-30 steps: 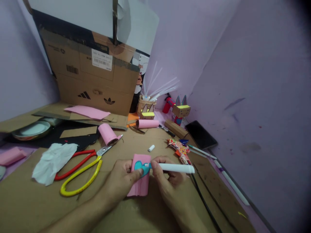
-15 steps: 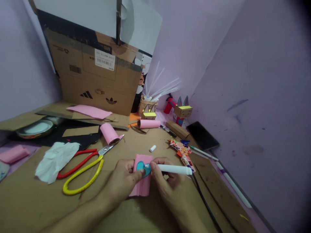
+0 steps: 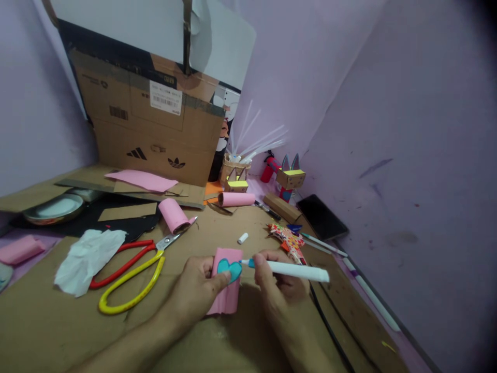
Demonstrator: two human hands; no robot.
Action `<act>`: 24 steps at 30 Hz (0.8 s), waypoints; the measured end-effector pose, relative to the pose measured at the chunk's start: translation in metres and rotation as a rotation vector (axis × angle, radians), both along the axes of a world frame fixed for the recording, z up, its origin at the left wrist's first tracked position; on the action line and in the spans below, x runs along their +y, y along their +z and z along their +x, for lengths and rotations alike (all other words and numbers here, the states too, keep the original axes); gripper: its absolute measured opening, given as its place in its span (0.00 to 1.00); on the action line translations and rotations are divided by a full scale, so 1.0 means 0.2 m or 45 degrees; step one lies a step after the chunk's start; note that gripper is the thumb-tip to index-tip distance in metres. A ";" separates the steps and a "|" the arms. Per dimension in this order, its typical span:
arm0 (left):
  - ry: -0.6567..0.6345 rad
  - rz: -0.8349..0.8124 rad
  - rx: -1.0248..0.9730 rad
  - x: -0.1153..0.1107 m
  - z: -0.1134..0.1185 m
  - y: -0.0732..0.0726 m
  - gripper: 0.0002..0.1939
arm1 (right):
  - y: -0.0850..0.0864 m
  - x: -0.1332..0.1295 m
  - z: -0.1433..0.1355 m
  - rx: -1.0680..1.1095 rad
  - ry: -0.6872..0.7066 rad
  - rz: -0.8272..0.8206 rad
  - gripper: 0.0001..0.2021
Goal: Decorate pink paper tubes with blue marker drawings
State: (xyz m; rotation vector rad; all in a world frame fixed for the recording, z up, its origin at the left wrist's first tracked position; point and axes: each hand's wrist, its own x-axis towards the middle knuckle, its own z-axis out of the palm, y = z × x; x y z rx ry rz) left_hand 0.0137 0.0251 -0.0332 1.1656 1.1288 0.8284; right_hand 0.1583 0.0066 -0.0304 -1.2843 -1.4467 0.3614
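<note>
– Rightward the white felt-tip marker point(image 3: 298, 271) has been drawn in the last half second, its blue tip shifted from over the blue heart point(image 3: 233, 270) to the heart's right edge, and the right hand point(image 3: 281, 282) is carried along with it.

– From the left, what can be seen?

– First, a crumpled white tissue point(image 3: 90, 259). Just beside it, scissors with one red and one yellow handle point(image 3: 131, 285) are left spread, their blades touched by a pink paper tube point(image 3: 173, 213).

– And the left hand point(image 3: 202, 286)?

– By it a flattened pink paper roll point(image 3: 228, 301) is grasped near the front of the cardboard, the heart against its upper face pinned by the thumb.

– Beyond that?

– Behind the roll, a small white cap point(image 3: 243, 238) is laid.

– How is the right hand set?

– Around the marker its fingers are closed. Whether the heart is touched by the tip cannot be told.

– And farthest right?

– A flower-patterned glue gun point(image 3: 289, 242) is rested behind that hand; farther off, a black-screened device point(image 3: 323, 216) is placed by the wall.
</note>
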 end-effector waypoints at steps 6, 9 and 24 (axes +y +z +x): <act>-0.013 0.072 0.039 0.00 0.00 0.00 0.16 | 0.03 -0.01 -0.03 -0.110 0.149 0.023 0.09; -0.009 0.088 0.036 0.00 0.00 0.00 0.15 | 0.04 -0.01 -0.04 -0.132 0.157 -0.010 0.08; -0.011 0.140 0.047 0.00 0.00 -0.02 0.13 | 0.04 -0.01 -0.04 -0.161 0.134 -0.011 0.09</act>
